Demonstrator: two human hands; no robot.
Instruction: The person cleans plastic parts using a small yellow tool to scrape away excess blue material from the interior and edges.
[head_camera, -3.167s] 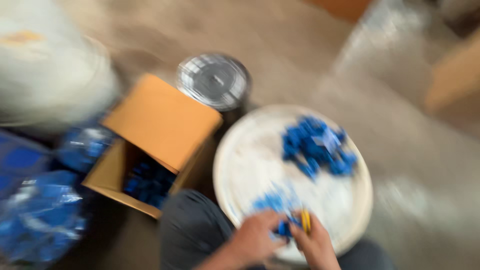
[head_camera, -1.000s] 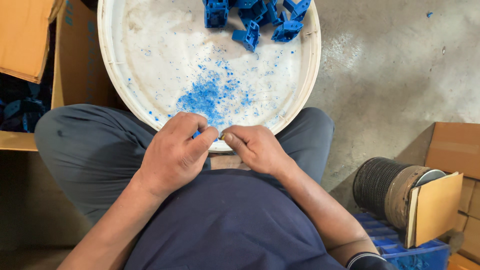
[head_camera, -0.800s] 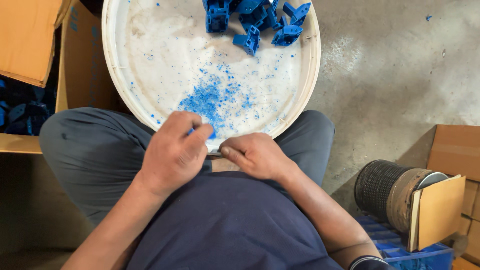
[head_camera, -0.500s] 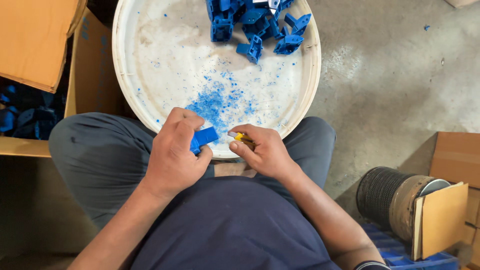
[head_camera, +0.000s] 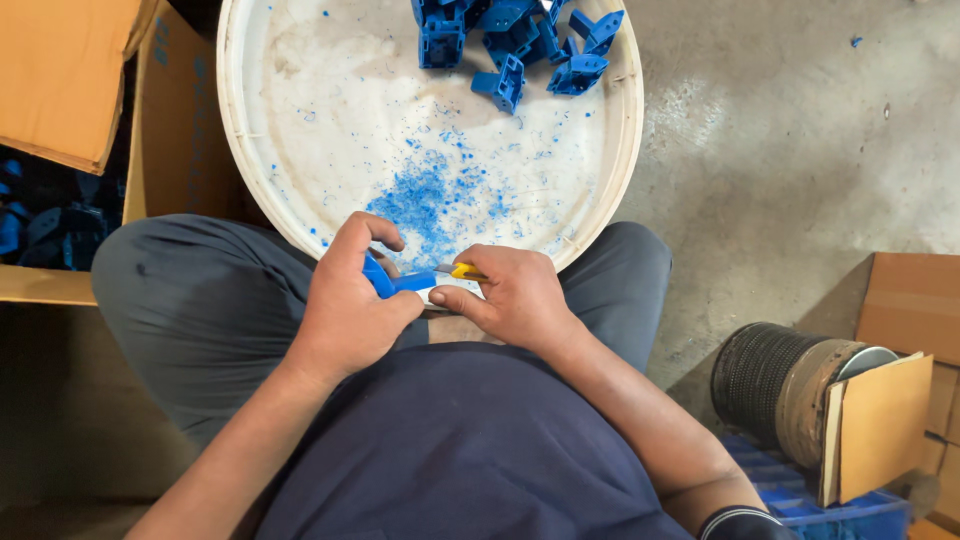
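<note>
Blue plastic is what your hands meet over: your left hand is wrapped around a small blue moulded part, and your right hand is closed on a yellow-handled knife. The part sits just left of the knife, its long axis running roughly left to right, so its free end points straight at the blade tip, which touches or nearly touches it; I cannot tell which. Both hands hang over your lap, at the near rim of the round white tray, side by side with neither clearly closer to the work. Just beyond them, blue shavings lie scattered on the tray floor, and a heap of blue parts rests at its far edge, well apart from your hands. To the left an open cardboard box holds more blue pieces
</note>
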